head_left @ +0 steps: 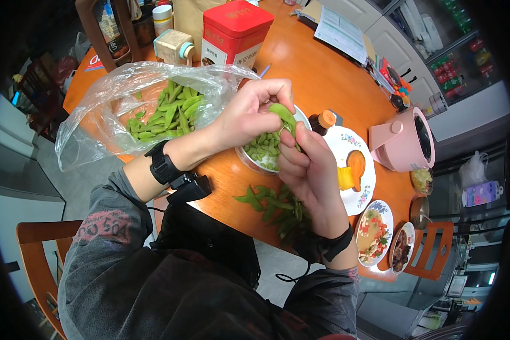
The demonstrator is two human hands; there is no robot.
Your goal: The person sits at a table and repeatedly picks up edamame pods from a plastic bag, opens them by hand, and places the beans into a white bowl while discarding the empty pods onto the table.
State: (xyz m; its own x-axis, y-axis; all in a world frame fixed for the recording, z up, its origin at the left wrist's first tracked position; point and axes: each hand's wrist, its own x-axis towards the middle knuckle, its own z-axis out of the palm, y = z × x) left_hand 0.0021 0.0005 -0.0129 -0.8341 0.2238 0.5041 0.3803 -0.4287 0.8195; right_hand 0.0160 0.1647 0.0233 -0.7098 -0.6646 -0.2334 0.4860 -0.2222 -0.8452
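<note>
Between my two hands is a green soybean pod, held over a white bowl. My left hand pinches its upper end with thumb and finger. Lower down, my right hand grips the same pod, its fingers curled. Shelled green beans lie in the bowl, partly hidden by my hands. Left of the bowl, a clear plastic bag lies spread with a heap of whole pods in it. Empty-looking green pods are piled at the table edge, beneath my right wrist.
A red tin, a beige bottle and a brown holder stand at the back. To the right are an orange-capped bottle, a flowered plate, a pink appliance and food dishes. A wooden chair is at left.
</note>
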